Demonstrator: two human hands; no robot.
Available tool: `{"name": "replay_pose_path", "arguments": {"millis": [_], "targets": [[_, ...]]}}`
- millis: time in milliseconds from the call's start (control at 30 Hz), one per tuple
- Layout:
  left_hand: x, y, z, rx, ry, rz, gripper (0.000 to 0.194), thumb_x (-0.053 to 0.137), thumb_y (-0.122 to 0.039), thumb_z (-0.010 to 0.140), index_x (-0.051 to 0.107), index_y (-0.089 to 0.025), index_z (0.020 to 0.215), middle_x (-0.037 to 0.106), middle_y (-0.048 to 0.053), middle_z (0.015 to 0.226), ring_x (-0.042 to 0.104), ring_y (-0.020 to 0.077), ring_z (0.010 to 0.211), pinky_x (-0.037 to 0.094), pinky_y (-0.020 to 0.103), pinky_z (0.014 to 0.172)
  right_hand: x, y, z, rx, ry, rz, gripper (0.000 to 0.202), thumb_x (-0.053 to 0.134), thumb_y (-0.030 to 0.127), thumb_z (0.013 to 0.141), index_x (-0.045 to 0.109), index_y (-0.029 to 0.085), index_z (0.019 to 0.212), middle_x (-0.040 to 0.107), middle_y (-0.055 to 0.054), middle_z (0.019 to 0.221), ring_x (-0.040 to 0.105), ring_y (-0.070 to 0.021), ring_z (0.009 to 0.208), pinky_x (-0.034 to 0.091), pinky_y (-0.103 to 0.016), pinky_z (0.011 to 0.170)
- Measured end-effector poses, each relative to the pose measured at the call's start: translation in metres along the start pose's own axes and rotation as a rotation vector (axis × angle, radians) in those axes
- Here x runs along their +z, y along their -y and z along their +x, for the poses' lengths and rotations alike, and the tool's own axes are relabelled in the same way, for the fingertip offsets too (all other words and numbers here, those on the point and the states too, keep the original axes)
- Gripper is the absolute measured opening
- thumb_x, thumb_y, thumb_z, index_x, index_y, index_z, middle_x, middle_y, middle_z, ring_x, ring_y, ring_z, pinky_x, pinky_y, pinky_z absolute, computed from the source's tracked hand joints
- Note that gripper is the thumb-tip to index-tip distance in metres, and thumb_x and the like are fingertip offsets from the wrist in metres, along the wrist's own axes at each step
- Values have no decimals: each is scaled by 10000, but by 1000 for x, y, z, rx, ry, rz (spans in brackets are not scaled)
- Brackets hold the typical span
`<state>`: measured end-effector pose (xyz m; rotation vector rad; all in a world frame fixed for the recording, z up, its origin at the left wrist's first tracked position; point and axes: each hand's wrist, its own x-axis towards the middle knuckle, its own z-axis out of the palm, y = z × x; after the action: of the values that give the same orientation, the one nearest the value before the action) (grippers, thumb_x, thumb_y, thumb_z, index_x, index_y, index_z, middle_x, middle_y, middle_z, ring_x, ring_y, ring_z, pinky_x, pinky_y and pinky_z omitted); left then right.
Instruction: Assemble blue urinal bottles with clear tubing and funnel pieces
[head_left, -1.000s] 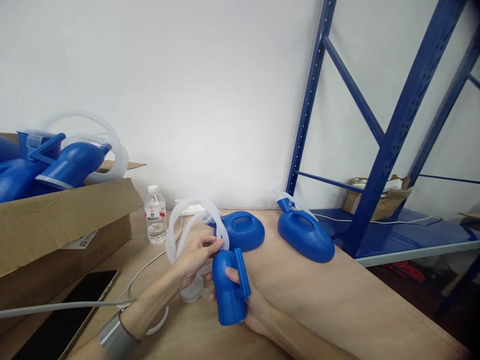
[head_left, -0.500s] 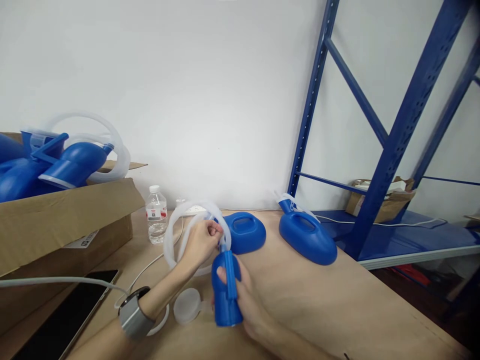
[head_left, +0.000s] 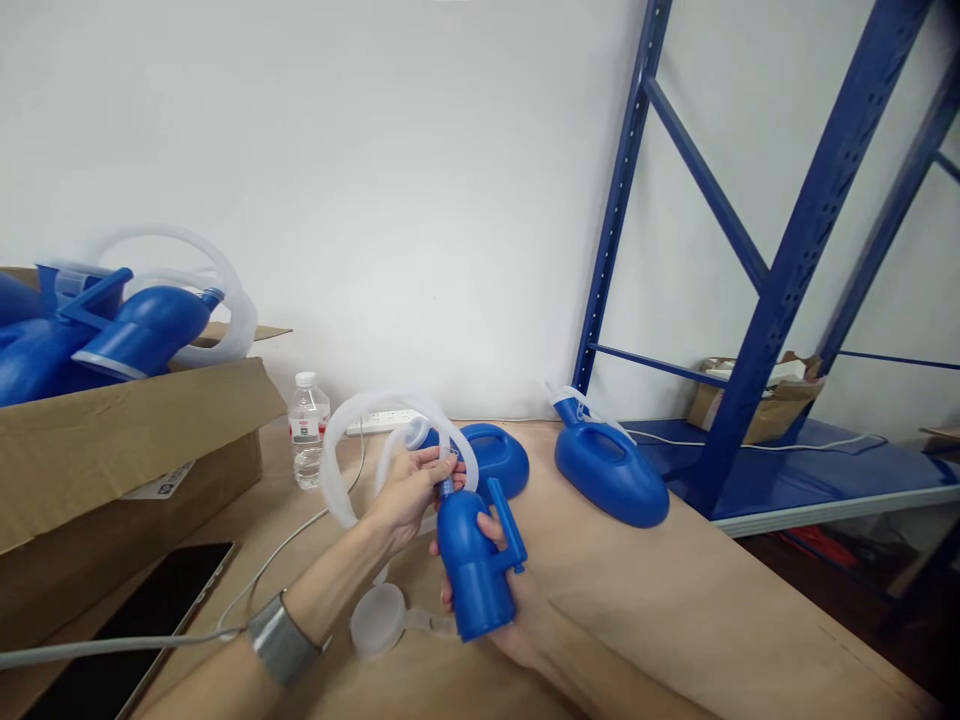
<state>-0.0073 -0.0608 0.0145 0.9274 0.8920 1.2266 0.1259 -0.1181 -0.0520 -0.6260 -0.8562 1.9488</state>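
Partly behind tubing (head_left: 334, 462), another jug (head_left: 510, 470).

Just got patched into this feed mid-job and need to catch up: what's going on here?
A person's right hand grips a blue spouted piece, while the left hand pinches a clear tube at its narrow tip. Whether the tube is fully seated isn't clear. A translucent cap lies by the blue piece. Two blue containers rest farther back on the table, and more blue pieces sit in the carton at left.
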Motion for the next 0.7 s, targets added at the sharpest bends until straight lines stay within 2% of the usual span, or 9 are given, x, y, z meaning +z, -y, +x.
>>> {"name": "replay_pose_path", "arguments": {"millis": [67, 167, 300, 433, 500, 567, 633, 700], "targets": [[-1, -2, 0, -37, -17, -64, 107, 754, -87, 792, 700, -106, 882, 720, 82, 817, 660, 114, 645, 518, 191, 569, -5, 2, 2, 34, 48, 88, 692, 764, 711, 666, 667, 157, 1069, 717, -63, 920, 625, -141, 566, 462, -265, 550], [-1, -6, 1, -105, 77, -192, 21, 658, -135, 868, 647, -145, 852, 638, 25, 708, 603, 100, 559, 467, 181, 480, -10, 3, 3, 83, 94, 153, 714, 774, 730, 640, 669, 184, 1088, 702, -27, 871, 606, -123, 543, 438, -240, 530], [4, -4, 5, -173, 190, -283, 278, 625, -269, 935, 489, -182, 709, 433, -65, 547, 400, 42, 410, 337, 145, 401, -8, 2, 0, 85, 95, 102, 703, 749, 783, 618, 666, 185, 979, 693, -33, 902, 592, -112, 555, 440, -243, 550], [6, 5, 12, -114, 87, -217, 431, 700, -343, 913, 364, -212, 678, 234, -139, 460, 182, 14, 348, 163, 136, 358, 2, 2, -5, 85, 49, -106, 683, 777, 730, 632, 657, 162, 991, 690, -57, 921, 638, -149, 612, 483, -292, 623], [3, 10, 17, -111, 24, -178, 457, 713, -373, 905, 346, -222, 678, 246, -143, 435, 177, 14, 333, 111, 146, 353, 9, 2, -7, 55, -6, -206, 724, 782, 700, 661, 604, 186, 1139, 683, -38, 901, 652, -165, 615, 494, -308, 627], [0, 14, 21, -110, -11, -151, 456, 713, -377, 905, 346, -227, 679, 283, -138, 421, 210, 19, 319, 120, 154, 352, 15, 1, -7, 15, -65, -297, 794, 795, 676, 678, 490, 251, 1276, 668, 3, 882, 643, -167, 588, 498, -317, 609], [-3, 17, 24, -98, -41, -127, 426, 707, -356, 911, 366, -227, 690, 313, -134, 416, 246, 27, 308, 139, 160, 355, 18, 1, -7, -43, -119, -415, 785, 826, 621, 686, 438, 283, 1278, 656, 30, 877, 629, -159, 596, 501, -313, 619], [-5, 18, 27, -88, -68, -110, 399, 704, -328, 915, 382, -227, 701, 316, -138, 406, 259, 34, 294, 146, 164, 356, 19, 2, -7, -132, -163, -543, 716, 866, 541, 676, 465, 274, 1205, 659, 31, 885, 629, -164, 667, 499, -301, 657]]}}
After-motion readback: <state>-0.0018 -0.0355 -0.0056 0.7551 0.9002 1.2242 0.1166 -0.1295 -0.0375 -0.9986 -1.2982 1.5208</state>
